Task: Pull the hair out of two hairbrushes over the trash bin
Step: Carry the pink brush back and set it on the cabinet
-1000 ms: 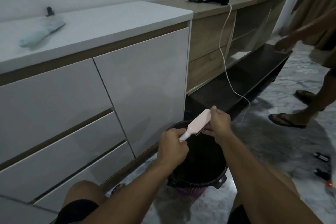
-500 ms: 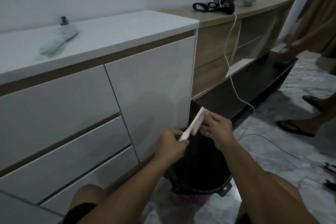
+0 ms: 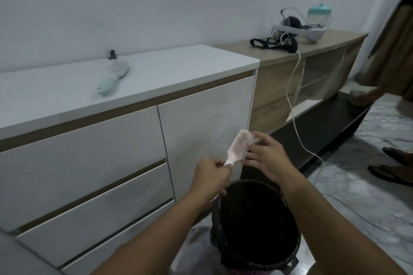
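A pink hairbrush [image 3: 239, 148] is held up in front of the white cabinet, bristles turned toward me and to the right. My left hand [image 3: 212, 179] is shut on its handle. My right hand [image 3: 267, 158] is at the bristle side, fingers spread and touching the bristles; I cannot tell if it holds any hair. The black trash bin [image 3: 257, 225] stands on the floor just below both hands. A pale blue hairbrush [image 3: 112, 81] lies on the white cabinet top, far left of the hands.
The white cabinet [image 3: 89, 163] with drawers is close on my left. A wooden sideboard [image 3: 279, 87] carries a headset [image 3: 299, 27], black straps and a hanging white cable [image 3: 292, 105]. Another person's feet in sandals [image 3: 393, 169] stand at the right on the marble floor.
The pink brush has been lifted higher and turned so its bristles face me. My right hand opened its fingers over the bristles. The view has tilted upward.
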Action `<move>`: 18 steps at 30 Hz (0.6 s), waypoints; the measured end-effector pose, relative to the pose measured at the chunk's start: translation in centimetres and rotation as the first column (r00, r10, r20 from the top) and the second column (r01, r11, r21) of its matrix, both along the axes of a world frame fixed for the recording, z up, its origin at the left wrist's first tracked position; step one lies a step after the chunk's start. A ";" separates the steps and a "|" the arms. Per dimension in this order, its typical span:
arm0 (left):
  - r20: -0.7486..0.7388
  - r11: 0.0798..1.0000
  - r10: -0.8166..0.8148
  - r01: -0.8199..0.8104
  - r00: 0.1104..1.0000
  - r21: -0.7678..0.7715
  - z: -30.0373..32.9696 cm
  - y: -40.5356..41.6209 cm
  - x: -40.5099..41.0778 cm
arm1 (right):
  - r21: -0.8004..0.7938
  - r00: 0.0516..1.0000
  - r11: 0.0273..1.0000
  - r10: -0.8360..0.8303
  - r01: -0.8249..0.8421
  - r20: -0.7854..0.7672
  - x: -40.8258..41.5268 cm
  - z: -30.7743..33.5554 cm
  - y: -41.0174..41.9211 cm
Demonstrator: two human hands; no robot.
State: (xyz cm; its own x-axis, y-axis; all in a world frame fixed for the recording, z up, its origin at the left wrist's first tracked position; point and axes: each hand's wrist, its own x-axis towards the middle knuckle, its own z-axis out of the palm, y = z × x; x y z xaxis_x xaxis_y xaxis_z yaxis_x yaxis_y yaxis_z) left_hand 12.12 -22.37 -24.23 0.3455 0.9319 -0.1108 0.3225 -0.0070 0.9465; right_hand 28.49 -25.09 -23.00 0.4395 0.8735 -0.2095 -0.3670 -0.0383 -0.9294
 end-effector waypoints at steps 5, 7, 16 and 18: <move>-0.036 0.979 -0.012 0.020 0.999 0.204 4.1 1.3 -3.2 | 0.046 0.996 0.999 -0.020 0.016 0.091 -2.4 6.0 3.0; -0.060 0.956 0.044 -0.025 0.997 0.291 5.8 2.0 -4.4 | 0.078 0.991 0.996 -0.046 0.036 0.129 -3.3 8.1 4.3; -0.055 0.779 0.275 -0.189 0.960 0.599 12.5 4.3 -8.9 | 0.190 0.953 0.981 -0.104 0.050 0.283 -8.7 15.9 10.4; -0.081 0.754 0.324 -0.205 0.943 0.624 13.6 5.3 -9.8 | 0.201 0.943 0.979 -0.048 -0.020 0.330 -9.8 16.9 11.8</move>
State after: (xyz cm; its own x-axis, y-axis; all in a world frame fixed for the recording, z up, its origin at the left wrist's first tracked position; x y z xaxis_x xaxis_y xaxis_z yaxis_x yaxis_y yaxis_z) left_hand 2.32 -17.09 -10.61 0.1051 0.8776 0.4677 0.5542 -0.4422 0.7052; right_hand 18.65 -13.24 -6.13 0.4666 0.8753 0.1270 -0.0357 0.1621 -0.9861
